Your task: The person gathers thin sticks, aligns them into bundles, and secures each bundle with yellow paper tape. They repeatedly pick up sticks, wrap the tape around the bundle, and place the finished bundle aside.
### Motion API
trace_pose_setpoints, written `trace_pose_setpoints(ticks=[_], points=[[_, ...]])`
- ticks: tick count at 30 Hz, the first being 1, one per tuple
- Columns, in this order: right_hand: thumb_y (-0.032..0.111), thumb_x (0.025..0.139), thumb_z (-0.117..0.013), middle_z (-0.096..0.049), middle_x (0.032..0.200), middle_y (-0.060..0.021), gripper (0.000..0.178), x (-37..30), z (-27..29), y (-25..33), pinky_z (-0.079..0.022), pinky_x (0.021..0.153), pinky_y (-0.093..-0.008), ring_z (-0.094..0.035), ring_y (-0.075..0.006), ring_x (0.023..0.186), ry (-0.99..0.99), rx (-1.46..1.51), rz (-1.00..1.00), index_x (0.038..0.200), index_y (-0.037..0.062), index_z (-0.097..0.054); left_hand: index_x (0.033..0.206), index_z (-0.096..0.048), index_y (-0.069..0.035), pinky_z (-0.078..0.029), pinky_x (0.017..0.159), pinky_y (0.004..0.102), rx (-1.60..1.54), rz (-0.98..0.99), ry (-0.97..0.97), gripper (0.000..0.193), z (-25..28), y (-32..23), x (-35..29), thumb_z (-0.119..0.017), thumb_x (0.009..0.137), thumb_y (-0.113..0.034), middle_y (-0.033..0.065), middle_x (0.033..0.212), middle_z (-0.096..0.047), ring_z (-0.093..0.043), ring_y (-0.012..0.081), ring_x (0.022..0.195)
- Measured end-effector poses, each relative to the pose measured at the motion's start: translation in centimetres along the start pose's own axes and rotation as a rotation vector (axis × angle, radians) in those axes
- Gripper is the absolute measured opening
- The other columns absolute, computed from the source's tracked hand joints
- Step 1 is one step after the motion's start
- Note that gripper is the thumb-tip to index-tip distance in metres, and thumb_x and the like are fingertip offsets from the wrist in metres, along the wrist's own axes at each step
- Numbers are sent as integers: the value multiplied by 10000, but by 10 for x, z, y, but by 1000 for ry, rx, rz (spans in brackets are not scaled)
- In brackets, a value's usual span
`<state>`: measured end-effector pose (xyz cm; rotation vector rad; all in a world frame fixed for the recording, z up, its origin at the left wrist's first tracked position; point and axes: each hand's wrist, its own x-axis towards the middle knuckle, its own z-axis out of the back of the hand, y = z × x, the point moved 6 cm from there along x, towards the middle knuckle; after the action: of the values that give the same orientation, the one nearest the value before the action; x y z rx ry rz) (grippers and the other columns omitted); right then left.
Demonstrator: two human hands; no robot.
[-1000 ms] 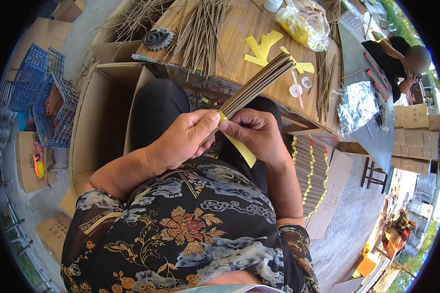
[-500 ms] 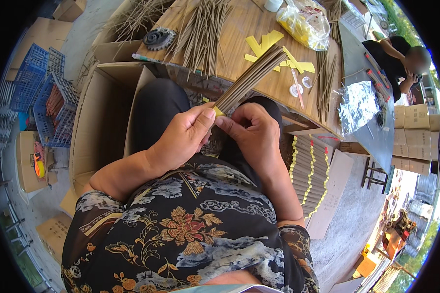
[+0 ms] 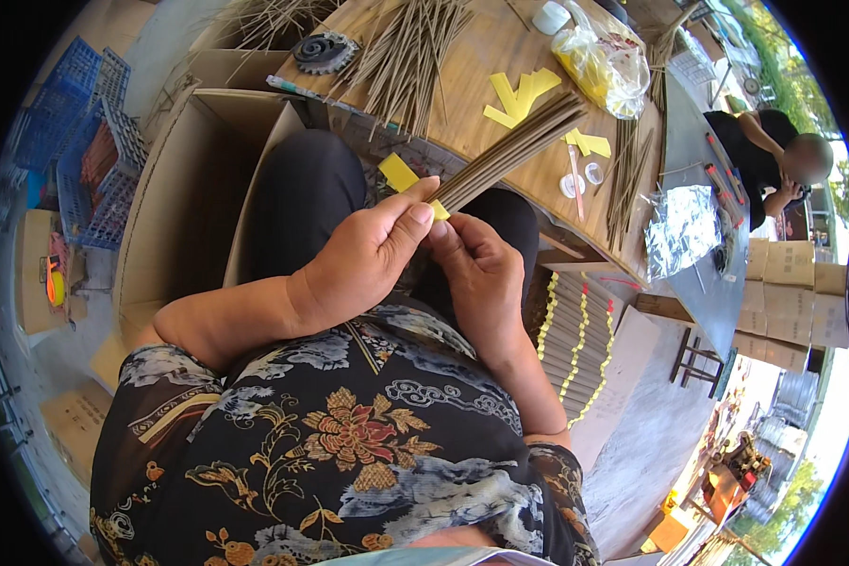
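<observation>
My left hand (image 3: 363, 259) is closed around the lower end of a bundle of thin brown incense sticks (image 3: 519, 146), which slants up to the right above my lap. A yellow paper strip (image 3: 399, 174) goes around the bundle's base, one end jutting out past my left fingers. At the base, the thumb and fingers of my right hand (image 3: 481, 278) pinch the strip close to my left thumb. More yellow strips (image 3: 521, 96) lie on the wooden table (image 3: 472, 123) beyond the bundle. Loose incense sticks (image 3: 401, 80) are heaped on the table's left part.
An open cardboard box (image 3: 184, 198) stands at my left, near blue crates (image 3: 71, 85). On the table are a clear plastic bag (image 3: 604, 71) and a dark gear-shaped object (image 3: 325, 53). Yellow-banded bundles (image 3: 575, 344) lie at lower right. Another person (image 3: 759, 156) is at far right.
A yellow strip end now shows left of my left hand, and fewer strips lie beside the bundle on the table. My right fingers have closed in at the bundle's base.
</observation>
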<state>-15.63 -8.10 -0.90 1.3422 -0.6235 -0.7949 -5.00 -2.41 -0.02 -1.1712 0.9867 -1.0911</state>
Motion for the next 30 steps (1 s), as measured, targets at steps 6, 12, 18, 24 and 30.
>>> trace_pose_setpoints(ticks=[6, 12, 18, 24, 30], points=[[134, 867, -546, -580, 829, -71, 205, 3, -11, 5, -471, 622, -263, -548, -153, 687, 207, 496, 83, 962, -48, -537, 1307, -349, -23, -341, 481, 164, -112, -23, 89, 431, -1, -9, -1, -327, 958, -276, -40, 624, -422, -386, 23, 531], [94, 866, -522, -576, 922, -155, 242, 1, -15, 8, -545, 635, -359, -621, -269, 705, 313, 754, 179, 1033, -78, -490, 1377, -210, -81, -351, 477, 159, -318, 7, 281, 483, -7, -9, -5, -342, 953, -272, -15, 703, -449, -378, 28, 548], [110, 829, -575, -582, 924, -152, 282, -1, -14, 9, -531, 659, -360, -613, -257, 720, 318, 795, 190, 1035, -64, -492, 1384, 98, -115, -363, 454, 166, -478, 118, 346, 672, -8, -4, -7, -370, 940, -302, 36, 821, -464, -387, 41, 556], [99, 778, -636, -578, 918, -108, 261, 1, -9, 8, -507, 708, -340, -584, -229, 807, 322, 748, 227, 979, -41, -544, 1368, 109, -52, -364, 436, 171, -531, 211, 421, 759, -11, 4, -6, -424, 916, -348, 29, 772, -476, -417, 48, 536], [149, 675, -720, -535, 1026, -65, 223, 17, 6, 6, -255, 996, -399, -459, -229, 1025, 376, 339, 596, 853, 39, -642, 1166, -382, -24, -340, 424, 153, -636, 250, 528, 445, -18, 6, -4, -450, 901, -375, -2, 655, -472, -400, 32, 485]])
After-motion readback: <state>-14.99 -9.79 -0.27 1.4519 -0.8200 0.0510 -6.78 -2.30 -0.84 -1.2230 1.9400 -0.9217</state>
